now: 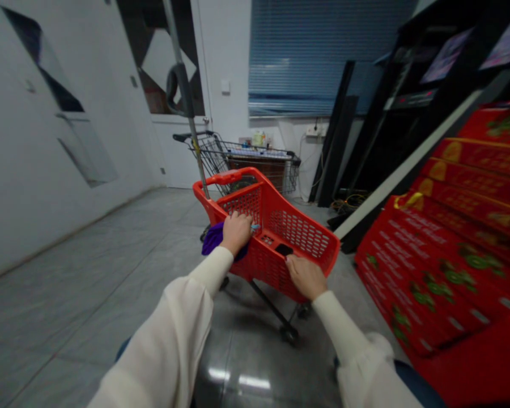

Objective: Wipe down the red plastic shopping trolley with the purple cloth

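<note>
A small red plastic shopping cart (297, 232) stands on the grey floor in front of me. My left hand (237, 231) presses a purple cloth (211, 238) against the cart's near rim, fingers closed over it. My right hand (305, 276) rests on the cart's front rim beside a dark slot, its fingers curled onto the edge. Both arms wear cream sleeves.
A metal wire cart (255, 158) holding goods stands behind the red one. A slanted pole (186, 96) rises at the back. Stacked red cartons (450, 243) line the right side. Dark panels (344, 130) lean on the far wall. White wall on the left.
</note>
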Motion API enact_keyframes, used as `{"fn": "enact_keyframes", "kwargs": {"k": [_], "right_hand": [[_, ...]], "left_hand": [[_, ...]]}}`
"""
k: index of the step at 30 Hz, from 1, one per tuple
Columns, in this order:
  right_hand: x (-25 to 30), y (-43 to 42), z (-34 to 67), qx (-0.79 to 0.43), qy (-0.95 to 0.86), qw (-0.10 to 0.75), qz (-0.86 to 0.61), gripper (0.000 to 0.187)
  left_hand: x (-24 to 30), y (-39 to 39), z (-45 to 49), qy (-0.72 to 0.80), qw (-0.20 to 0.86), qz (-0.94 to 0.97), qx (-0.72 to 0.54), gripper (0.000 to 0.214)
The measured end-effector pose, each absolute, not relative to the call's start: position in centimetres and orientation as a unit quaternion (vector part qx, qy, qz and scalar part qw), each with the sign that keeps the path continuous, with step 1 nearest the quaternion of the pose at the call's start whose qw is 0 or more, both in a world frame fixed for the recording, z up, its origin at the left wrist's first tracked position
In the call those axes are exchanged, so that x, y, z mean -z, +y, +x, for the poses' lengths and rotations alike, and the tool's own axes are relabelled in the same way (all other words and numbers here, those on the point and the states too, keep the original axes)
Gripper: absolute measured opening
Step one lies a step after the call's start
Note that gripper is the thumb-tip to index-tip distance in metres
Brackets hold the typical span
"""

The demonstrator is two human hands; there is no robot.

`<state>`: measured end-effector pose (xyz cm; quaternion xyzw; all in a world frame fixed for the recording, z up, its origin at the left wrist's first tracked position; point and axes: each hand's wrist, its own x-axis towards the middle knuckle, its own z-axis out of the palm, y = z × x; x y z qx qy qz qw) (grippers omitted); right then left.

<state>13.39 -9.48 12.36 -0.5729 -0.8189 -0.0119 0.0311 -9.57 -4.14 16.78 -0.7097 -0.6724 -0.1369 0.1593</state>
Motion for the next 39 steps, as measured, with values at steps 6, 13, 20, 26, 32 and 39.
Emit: {"fn": "enact_keyframes", "kwargs": {"k": [6, 13, 20, 26, 32, 39], "right_hand": [[-12.4, -9.2, 12.8, 0.015, -0.816, 0.033, -0.577, 0.043], [-12.7, -9.3, 15.6, -0.012, -0.848, 0.029, -0.529, 0.041], [-9.5, -9.3, 16.9, 0.048, -0.840, 0.104, -0.530, 0.045], [-10.1, -9.2, 15.8, 0.075, -0.833, 0.075, -0.543, 0.047], [-10.5, -9.9, 13.2, 0.089, -0.810, 0.052, -0.577, 0.046], [-10.1, -11.0, 9.3, 0.056, -0.829, 0.084, -0.550, 0.043]], "left_hand": [[-14.3, -6.3, -4.4, -0.643, 0.140, -0.734, 0.167, 0.029], [-15.2, -5.8, -6.5, -0.620, 0.125, -0.761, 0.144, 0.031], [-15.1, -5.7, -6.8, -0.654, 0.132, -0.729, 0.154, 0.027], [-13.2, -7.1, -3.4, -0.603, 0.113, -0.770, 0.175, 0.037], [-14.7, -4.6, -7.8, -0.642, 0.136, -0.738, 0.157, 0.036], [-13.6, -7.3, -7.5, -0.603, 0.112, -0.777, 0.142, 0.037]]}}
